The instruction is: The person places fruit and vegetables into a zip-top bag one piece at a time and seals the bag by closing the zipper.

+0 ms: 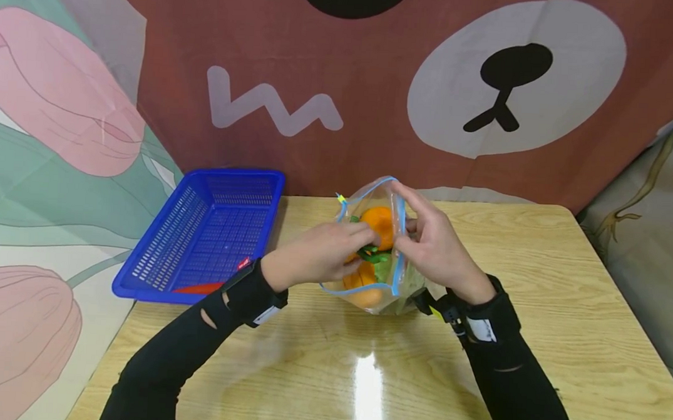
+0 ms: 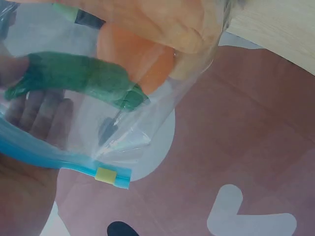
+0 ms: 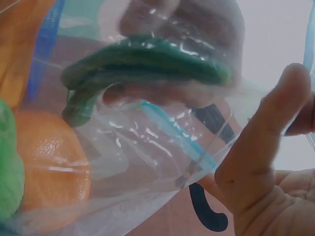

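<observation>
A clear zip bag (image 1: 398, 269) with a blue seal stands open-mouthed on the table. My left hand (image 1: 326, 253) reaches into it and grips a long green vegetable (image 2: 78, 76), its thumb and fingers on either side in the left wrist view. At the far side of the mouth, my right hand (image 1: 433, 242) pinches the bag's edge between thumb and fingers. Through the plastic show an orange round fruit (image 1: 378, 223), another orange piece (image 1: 360, 277) and something pale green (image 1: 383, 270). The yellow slider (image 2: 105, 175) sits at one end of the seal.
To the left stands a blue plastic basket (image 1: 120, 283) with a long red-orange item (image 1: 198, 288) along its near side. A wooden table (image 1: 284, 364) lies beneath everything. Behind it hangs a printed cloth (image 1: 369, 111) with a bear face.
</observation>
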The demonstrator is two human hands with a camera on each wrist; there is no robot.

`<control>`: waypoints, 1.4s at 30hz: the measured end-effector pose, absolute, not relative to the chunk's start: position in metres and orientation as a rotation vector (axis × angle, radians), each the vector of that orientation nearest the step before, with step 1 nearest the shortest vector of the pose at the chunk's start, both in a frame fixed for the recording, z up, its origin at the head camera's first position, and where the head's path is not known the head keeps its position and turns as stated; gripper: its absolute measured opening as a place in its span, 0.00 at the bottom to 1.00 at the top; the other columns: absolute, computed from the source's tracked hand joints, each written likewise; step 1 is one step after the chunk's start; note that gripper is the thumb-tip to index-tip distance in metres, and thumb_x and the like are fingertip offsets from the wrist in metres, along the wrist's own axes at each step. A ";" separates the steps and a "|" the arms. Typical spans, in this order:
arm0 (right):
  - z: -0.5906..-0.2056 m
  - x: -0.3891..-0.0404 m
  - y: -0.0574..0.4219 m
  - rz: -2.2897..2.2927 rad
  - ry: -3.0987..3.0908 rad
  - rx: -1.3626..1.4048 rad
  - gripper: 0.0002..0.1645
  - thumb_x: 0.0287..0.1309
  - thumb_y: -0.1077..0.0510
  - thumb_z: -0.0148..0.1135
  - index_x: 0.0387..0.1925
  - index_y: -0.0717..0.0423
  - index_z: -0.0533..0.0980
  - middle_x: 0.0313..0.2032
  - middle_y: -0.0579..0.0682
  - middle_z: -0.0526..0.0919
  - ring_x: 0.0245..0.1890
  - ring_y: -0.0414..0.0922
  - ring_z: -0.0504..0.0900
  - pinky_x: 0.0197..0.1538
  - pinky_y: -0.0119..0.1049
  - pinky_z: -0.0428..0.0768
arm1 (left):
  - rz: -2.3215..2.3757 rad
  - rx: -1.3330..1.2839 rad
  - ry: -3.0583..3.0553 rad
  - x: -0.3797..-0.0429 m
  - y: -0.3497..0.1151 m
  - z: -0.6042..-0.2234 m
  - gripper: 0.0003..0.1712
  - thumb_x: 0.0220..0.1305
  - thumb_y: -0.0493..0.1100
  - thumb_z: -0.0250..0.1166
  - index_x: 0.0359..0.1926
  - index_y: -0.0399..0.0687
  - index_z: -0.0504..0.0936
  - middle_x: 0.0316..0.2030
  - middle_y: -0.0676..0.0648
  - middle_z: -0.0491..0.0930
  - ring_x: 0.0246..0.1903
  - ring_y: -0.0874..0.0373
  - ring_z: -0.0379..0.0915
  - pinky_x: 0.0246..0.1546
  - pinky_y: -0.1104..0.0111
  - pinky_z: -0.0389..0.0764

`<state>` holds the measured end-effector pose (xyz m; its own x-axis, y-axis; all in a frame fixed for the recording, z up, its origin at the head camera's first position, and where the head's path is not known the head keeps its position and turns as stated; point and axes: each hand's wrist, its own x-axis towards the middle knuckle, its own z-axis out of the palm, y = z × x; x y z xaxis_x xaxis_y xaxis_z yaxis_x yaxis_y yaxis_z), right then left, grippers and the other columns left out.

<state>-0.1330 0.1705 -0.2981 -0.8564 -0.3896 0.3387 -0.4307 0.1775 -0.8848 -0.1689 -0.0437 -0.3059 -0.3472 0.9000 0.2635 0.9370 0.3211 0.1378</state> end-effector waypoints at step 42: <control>-0.300 -0.136 0.161 1.847 -2.370 0.822 0.45 0.54 0.76 0.47 0.72 0.50 0.52 0.18 0.57 0.68 0.06 0.44 0.60 0.11 0.35 0.65 | -0.510 -0.874 -3.451 -0.236 -0.231 -0.336 0.12 0.47 0.38 0.72 0.32 0.46 0.77 0.29 0.50 0.79 0.33 0.55 0.74 0.34 0.62 0.73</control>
